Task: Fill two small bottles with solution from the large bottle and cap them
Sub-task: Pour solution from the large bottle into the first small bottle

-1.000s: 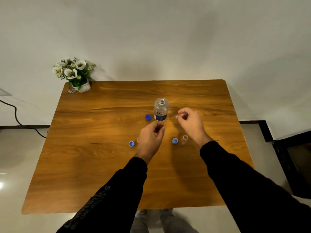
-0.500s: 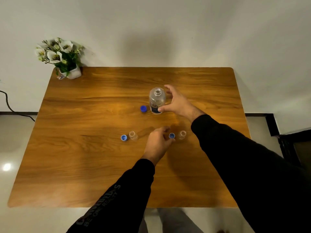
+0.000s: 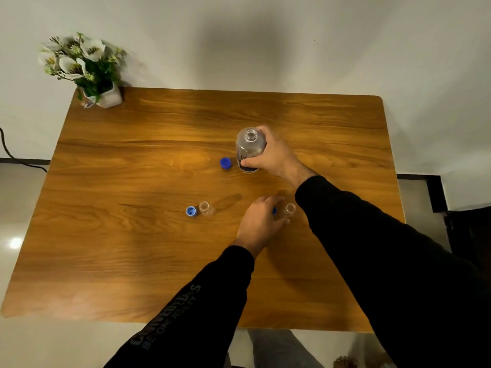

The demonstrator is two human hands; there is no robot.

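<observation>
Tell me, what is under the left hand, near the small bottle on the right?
A blue cap shows only at its edge beside the left hand; the rest is covered. The small bottle stands just beyond it, uncovered.

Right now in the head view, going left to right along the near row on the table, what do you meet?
Upturned small blue cap → left small clear bottle → left hand → right small clear bottle.
</observation>
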